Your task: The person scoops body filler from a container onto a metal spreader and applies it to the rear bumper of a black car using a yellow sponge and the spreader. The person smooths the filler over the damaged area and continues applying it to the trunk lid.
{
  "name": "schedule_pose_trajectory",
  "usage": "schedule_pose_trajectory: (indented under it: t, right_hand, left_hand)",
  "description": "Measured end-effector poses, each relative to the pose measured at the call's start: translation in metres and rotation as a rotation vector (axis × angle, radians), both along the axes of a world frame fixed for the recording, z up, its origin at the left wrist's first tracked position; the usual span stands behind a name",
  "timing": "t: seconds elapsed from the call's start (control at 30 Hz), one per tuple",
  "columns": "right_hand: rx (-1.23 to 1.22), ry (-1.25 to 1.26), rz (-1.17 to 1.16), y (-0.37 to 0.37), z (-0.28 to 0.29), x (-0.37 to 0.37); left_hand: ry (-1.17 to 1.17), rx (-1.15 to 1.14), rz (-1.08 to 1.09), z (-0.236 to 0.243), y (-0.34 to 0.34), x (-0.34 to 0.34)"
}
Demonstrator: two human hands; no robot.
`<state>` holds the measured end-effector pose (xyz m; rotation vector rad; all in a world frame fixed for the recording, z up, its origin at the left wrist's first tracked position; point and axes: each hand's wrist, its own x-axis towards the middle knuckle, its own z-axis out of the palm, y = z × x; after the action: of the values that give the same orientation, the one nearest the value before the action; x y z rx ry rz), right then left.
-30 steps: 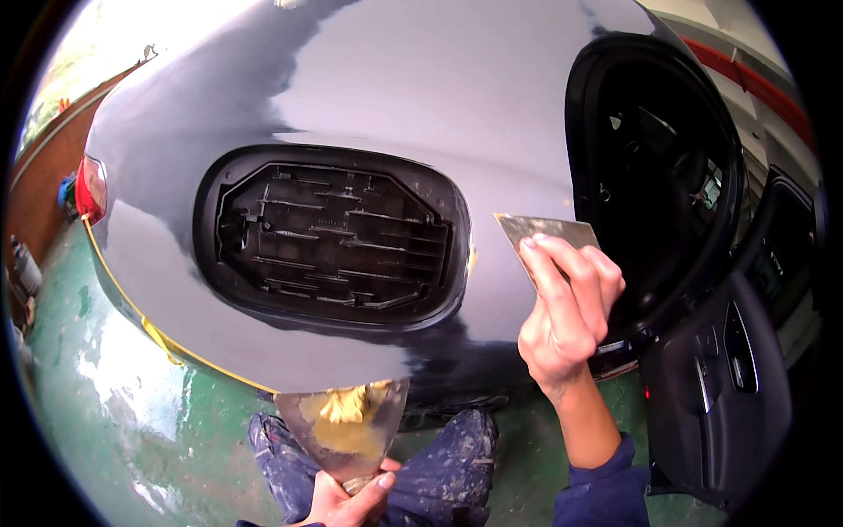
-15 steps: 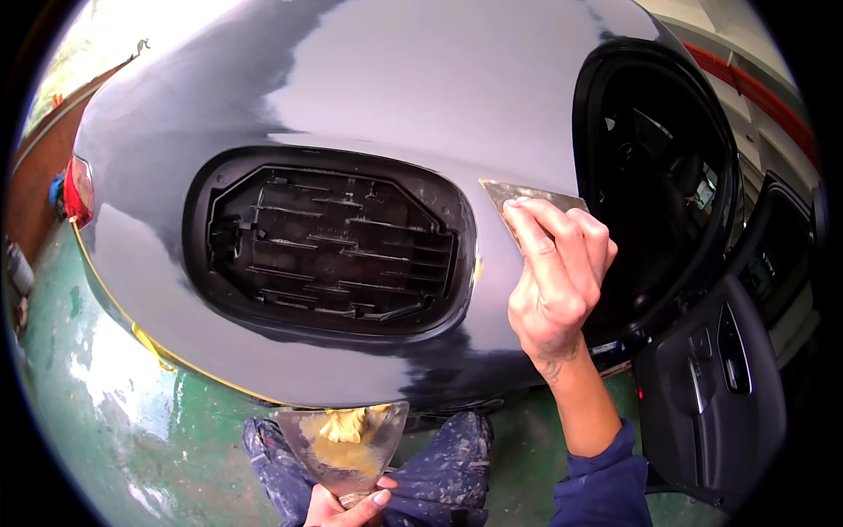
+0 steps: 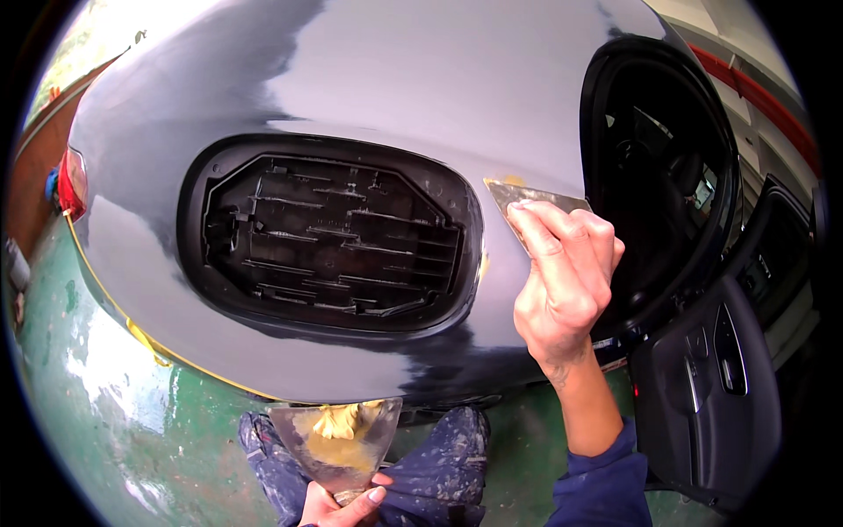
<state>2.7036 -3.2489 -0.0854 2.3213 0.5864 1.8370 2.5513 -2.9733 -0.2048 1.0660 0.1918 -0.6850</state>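
Observation:
My right hand (image 3: 566,294) is closed on a thin metal putty scraper (image 3: 531,195), its blade laid against the grey car body panel (image 3: 386,79) between the wheel arch opening and the door opening. A small yellow filler smear (image 3: 515,181) shows along the blade's far edge. Another thin yellow smear (image 3: 485,263) lies by the right rim of the black oval recess (image 3: 329,237). Low in front of my knees, my left hand (image 3: 338,508) grips a wide putty knife (image 3: 373,439) by its handle. A lump of yellow filler (image 3: 338,422) sits on that blade.
To the right, the black-framed door opening (image 3: 606,114) and an open car door (image 3: 702,386) stand close to my right arm. A red tail light (image 3: 75,183) is at the far left. Yellow tape (image 3: 145,338) runs along the panel's lower edge, above the green floor (image 3: 97,413).
The yellow smear beyond the right scraper's far edge has come into sight. My right hand and scraper have shifted slightly right and down in the picture; the view has shifted a little too.

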Motion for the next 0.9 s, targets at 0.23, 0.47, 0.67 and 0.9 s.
schedule_pose_trajectory:
  t: [0.23, 0.47, 0.67, 0.9]
  right_hand:
    - [0.0, 0.0, 0.015, 0.0, 0.008, 0.002]
    - [0.016, 0.025, 0.015, 0.0, 0.008, -0.002]
    - [0.021, 0.037, -0.007, 0.001, 0.011, 0.002]
    - [-0.005, 0.049, 0.042, 0.001, 0.014, -0.002]
  left_hand:
    - [-0.019, -0.042, -0.001, -0.004, 0.002, 0.0]
    - [0.012, 0.026, -0.001, -0.007, 0.002, 0.003]
    - [-0.09, -0.011, 0.014, -0.016, 0.001, 0.004]
    - [-0.021, 0.019, -0.006, -0.01, 0.002, 0.007]
